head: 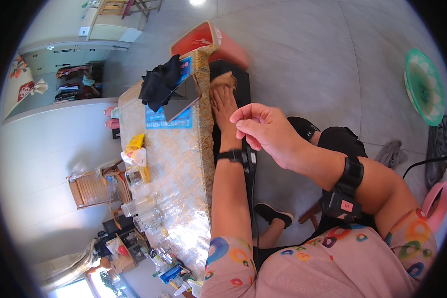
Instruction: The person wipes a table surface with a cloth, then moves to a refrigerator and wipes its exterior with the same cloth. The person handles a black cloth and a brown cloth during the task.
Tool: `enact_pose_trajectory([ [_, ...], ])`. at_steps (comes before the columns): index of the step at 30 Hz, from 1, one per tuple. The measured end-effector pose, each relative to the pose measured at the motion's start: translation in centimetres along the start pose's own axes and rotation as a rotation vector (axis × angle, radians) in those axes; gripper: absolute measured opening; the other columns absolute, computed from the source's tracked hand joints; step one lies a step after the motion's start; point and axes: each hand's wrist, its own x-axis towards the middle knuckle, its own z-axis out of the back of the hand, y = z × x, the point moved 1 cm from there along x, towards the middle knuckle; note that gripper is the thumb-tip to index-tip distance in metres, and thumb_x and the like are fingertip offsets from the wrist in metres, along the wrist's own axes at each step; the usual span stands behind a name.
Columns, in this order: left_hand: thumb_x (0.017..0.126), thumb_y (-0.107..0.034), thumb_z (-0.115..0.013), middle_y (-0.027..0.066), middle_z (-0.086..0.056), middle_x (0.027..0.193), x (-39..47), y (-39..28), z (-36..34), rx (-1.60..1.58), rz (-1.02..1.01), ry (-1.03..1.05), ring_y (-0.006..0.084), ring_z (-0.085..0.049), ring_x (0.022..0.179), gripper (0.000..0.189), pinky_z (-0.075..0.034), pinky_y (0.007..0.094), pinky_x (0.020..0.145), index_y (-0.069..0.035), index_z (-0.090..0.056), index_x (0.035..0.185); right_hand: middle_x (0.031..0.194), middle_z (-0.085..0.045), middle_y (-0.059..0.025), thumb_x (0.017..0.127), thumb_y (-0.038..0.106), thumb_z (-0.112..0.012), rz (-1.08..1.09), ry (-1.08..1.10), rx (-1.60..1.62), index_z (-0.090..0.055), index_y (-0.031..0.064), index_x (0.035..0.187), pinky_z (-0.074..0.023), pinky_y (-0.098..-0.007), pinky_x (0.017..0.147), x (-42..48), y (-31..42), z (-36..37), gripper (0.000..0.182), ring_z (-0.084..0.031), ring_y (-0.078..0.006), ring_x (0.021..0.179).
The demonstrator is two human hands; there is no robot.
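Observation:
My left hand [224, 106] lies flat, fingers extended, on a bunched brown cloth [225, 79]. The cloth rests on a long black surface [242, 87] beside the table edge. What the palm covers is hidden. My right hand [266, 130] hangs in the air just right of the left wrist. Its fingers curl loosely, with thumb tip and index tip close together. No object shows there, though something tiny could be hidden. Black straps circle both arms, and the right one carries a black device [341, 205].
A table with a gold-patterned cloth [178, 156] bears a dark phone or tablet [182, 98], black fabric [160, 83] and clear jars [149, 219]. A red bin [229, 48] stands beyond its end. A green basin [424, 87] and a black shoe [273, 216] are to the right.

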Motion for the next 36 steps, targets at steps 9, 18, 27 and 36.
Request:
enact_pose_trajectory([
  [9, 0.084, -0.013, -0.041, 0.0050, -0.038, 0.133, 2.1, -2.5, -0.8, 0.083, -0.116, -0.084, 0.0280, -0.024, 0.129, 0.043, -0.026, 0.0450, 0.102, -0.010, -0.042, 0.128, 0.072, -0.054, -0.0040, 0.085, 0.005, -0.052, -0.040, -0.026, -0.095, -0.056, 0.0027, 0.094, -0.0334, -0.0157, 0.046, 0.5, -1.0, -0.2, 0.010, -0.041, -0.0027, 0.051],
  [18, 0.084, -0.014, -0.042, 0.0053, -0.045, 0.125, -6.1, -4.3, -5.9, -0.140, -0.034, 0.275, 0.0258, -0.033, 0.120, 0.036, -0.030, 0.0415, 0.097, -0.010, -0.048, 0.119, 0.071, -0.054, -0.0040, 0.084, 0.004, -0.051, -0.084, -0.011, -0.178, -0.055, 0.0025, 0.093, -0.0326, -0.0171, 0.046, 0.9, -2.8, -1.2, 0.010, -0.041, -0.0037, 0.051],
  [27, 0.083, -0.014, -0.044, 0.0055, -0.051, 0.116, -6.4, -3.8, -4.7, -0.165, 0.084, 0.295, 0.0237, -0.042, 0.112, 0.029, -0.035, 0.0381, 0.092, -0.010, -0.054, 0.110, 0.072, -0.054, -0.0046, 0.084, 0.006, -0.051, -0.041, 0.019, -0.304, -0.055, 0.0023, 0.092, -0.0316, -0.0180, 0.046, 1.3, -4.1, -2.2, 0.009, -0.041, -0.0038, 0.052],
  [36, 0.083, -0.014, -0.045, 0.0057, -0.058, 0.107, -9.4, -5.3, -4.7, -0.069, 0.190, 0.315, 0.0215, -0.050, 0.104, 0.024, -0.040, 0.0346, 0.086, -0.010, -0.060, 0.102, 0.068, -0.057, -0.0038, 0.079, 0.007, -0.053, 0.020, 0.006, -0.333, -0.058, 0.0013, 0.088, -0.0379, -0.0197, 0.049, 1.6, -4.0, -1.8, 0.011, -0.045, -0.0064, 0.054],
])
